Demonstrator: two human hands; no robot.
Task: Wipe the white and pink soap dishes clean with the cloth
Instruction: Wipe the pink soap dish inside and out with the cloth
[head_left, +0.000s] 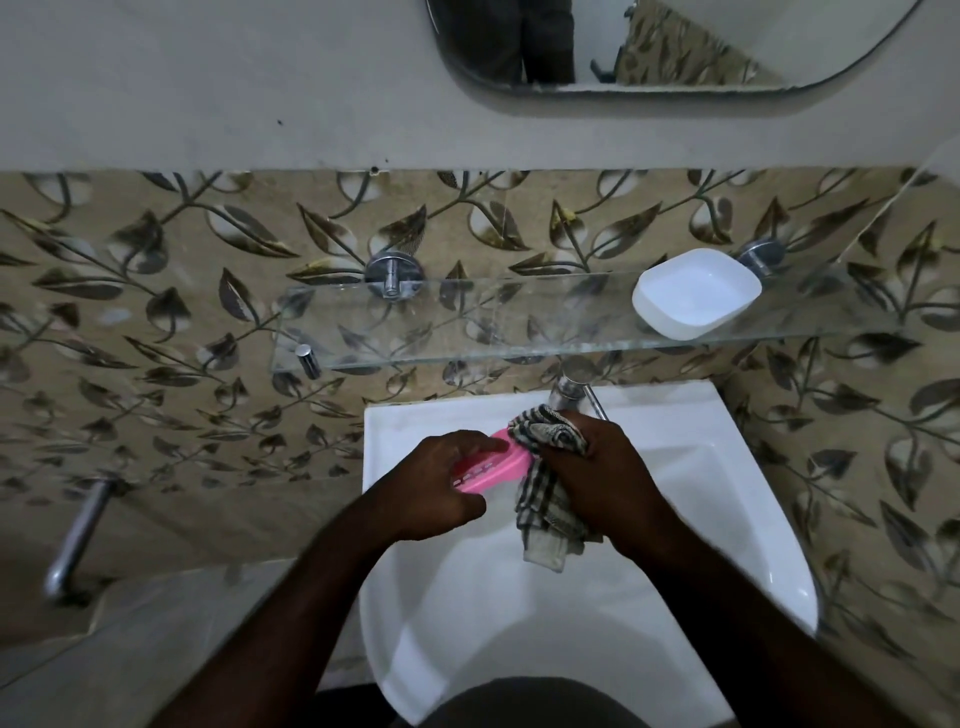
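My left hand (441, 480) grips a pink soap dish (501, 466) with slots, holding it over the white basin. My right hand (605, 478) clutches a checked grey and black cloth (545, 499) bunched against the right end of the pink dish, with a loose tail hanging down into the basin. A white soap dish (696, 293) sits empty on the right part of the glass shelf, apart from both hands.
The glass shelf (467, 332) is fixed to the leaf-patterned tiled wall above the white basin (727, 519). A chrome tap (569, 392) stands at the basin's back edge, just beyond my right hand. A chrome pipe (78, 535) projects at left. A mirror (675, 47) hangs above.
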